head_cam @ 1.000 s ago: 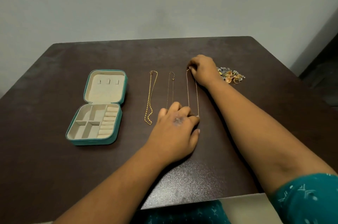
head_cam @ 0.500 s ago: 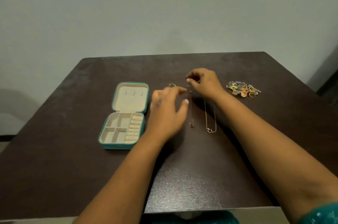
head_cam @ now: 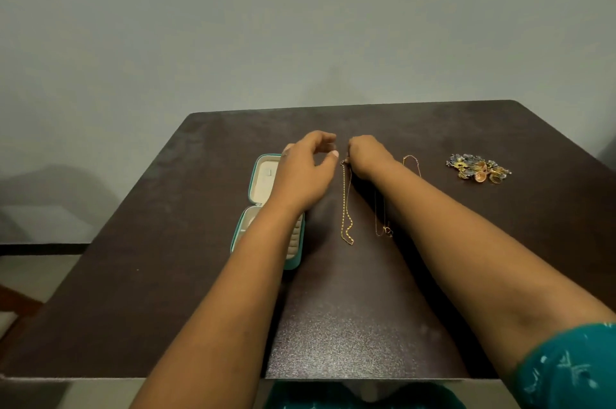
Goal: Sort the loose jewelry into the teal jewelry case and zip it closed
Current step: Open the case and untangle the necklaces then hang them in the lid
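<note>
— Jewelry case [head_cam: 266,208]: where is it found?
— It is seen lying open on the dark table [head_cam: 166,242], left of the middle, its teal shell and cream lining partly hidden under the left forearm. The lid is laid flat on the far side, the compartment half on the near side.

— And the loose jewelry?
— Three chains are laid out lengthwise to the right of the case. A thicker gold chain [head_cam: 346,208] is stretched nearest the case; a thin chain [head_cam: 380,228] is mostly covered by the right forearm; another thin chain [head_cam: 411,161] shows only at its far end, beyond that arm. A heap of small pieces [head_cam: 478,168] is set well apart, toward the right edge.

— What is held?
— The far end of the thicker gold chain is pinched by the right hand [head_cam: 368,155], its fingers curled down onto the table. Nothing is held by the left hand [head_cam: 306,171]; it is raised over the case lid, fingers loosely spread and bent, thumb apart, just beside the right hand.
</note>
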